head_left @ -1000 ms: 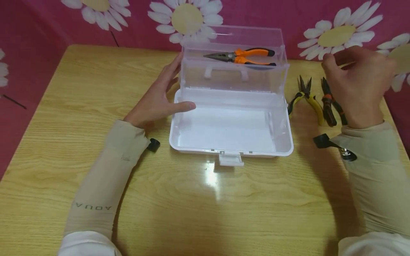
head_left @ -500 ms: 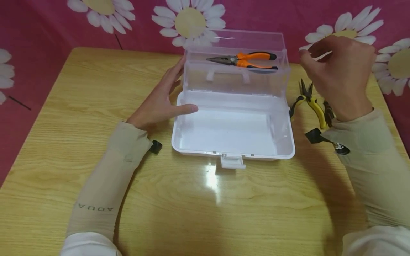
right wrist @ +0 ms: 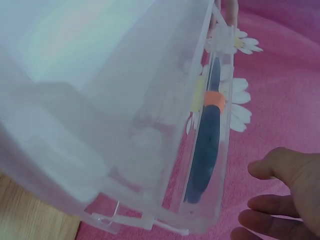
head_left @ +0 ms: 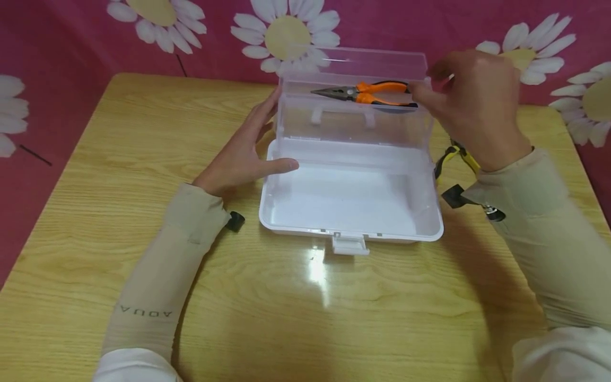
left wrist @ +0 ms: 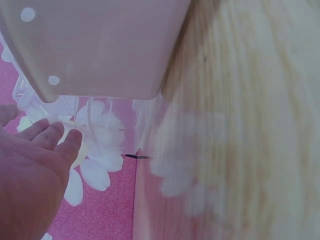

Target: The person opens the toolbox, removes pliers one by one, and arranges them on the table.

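Note:
A white plastic toolbox stands with its clear lid swung back. Needle-nose pliers with orange and black handles lie in the raised lid. At the left side my left hand rests with its fingers along the lid and its thumb straight over the box rim. My right hand hovers by the lid's right end, near the pliers' handle ends. In the right wrist view its fingers are loosely bent, with a gap between them and the lid holding the pliers.
Right of the toolbox, yellow-and-black pliers lie on the wooden table, partly hidden by my right hand. The box's white latch hangs at the front. Behind stands a pink cloth with large daisies.
My right hand has moved left from above the tools at the right to the lid's right end, covering another pair of pliers. My left hand stays at the box.

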The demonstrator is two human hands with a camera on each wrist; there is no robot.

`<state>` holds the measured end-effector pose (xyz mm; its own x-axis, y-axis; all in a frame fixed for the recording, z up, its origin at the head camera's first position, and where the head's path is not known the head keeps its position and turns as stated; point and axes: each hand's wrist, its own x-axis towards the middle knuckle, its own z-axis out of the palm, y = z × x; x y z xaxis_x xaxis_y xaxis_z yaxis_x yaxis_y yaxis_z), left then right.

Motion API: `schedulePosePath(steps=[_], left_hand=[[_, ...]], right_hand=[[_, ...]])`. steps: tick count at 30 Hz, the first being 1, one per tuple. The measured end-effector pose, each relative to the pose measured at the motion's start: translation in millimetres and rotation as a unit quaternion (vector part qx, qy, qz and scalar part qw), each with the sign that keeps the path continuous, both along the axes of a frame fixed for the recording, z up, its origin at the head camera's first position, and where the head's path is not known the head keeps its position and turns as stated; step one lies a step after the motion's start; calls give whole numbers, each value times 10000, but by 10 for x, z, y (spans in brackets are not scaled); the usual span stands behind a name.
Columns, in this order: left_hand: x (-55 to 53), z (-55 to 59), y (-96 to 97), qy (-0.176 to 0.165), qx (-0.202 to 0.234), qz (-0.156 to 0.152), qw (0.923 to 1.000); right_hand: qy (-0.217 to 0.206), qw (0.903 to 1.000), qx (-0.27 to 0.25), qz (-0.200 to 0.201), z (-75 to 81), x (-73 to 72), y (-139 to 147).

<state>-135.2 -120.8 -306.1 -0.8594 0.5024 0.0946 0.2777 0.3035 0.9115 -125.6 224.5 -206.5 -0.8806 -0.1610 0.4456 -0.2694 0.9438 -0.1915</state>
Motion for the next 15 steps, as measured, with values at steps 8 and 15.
schedulePosePath(steps=[8, 15], left_hand=[[11, 6, -6, -64, -83, 24, 9999], [3, 4, -9, -55, -153, 38, 9999]], right_hand=[[-550, 9975, 402, 193, 50, -77, -165], [-956, 9923, 609, 496, 102, -168, -199]])
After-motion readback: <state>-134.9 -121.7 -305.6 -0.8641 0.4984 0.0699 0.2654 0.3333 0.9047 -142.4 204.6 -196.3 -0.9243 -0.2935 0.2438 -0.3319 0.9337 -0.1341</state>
